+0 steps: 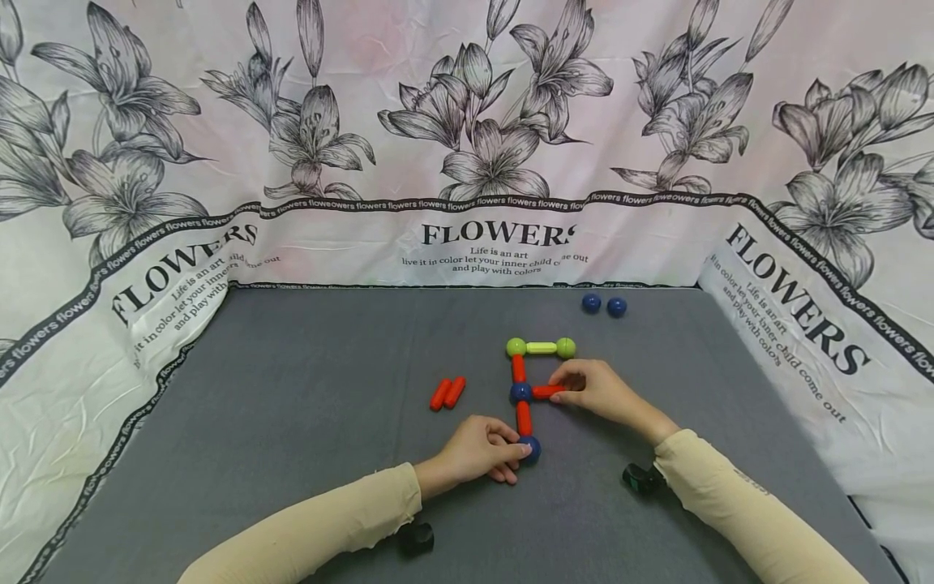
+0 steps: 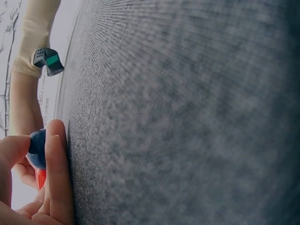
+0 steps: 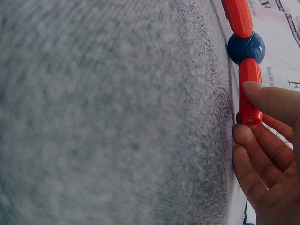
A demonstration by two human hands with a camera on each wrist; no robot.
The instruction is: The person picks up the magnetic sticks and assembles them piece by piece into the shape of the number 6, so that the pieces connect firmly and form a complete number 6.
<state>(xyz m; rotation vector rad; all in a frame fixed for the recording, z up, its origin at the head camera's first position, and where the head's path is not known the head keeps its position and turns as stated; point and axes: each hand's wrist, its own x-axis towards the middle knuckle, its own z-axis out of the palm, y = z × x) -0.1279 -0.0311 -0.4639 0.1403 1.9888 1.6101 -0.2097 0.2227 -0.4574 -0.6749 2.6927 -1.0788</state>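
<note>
On the grey cloth lies a figure of joined rods and balls. A red rod runs from a green ball down to a blue ball. Below it another red rod leads to the lowest blue ball, which my left hand pinches between thumb and fingers. My right hand pinches a side red rod whose far end meets the middle blue ball; its near end is bare. At the top, a yellow-green rod links two green balls.
Two loose red rods lie side by side left of the figure. Two blue balls sit near the back edge of the table. A flower-printed cloth hangs behind and along both sides.
</note>
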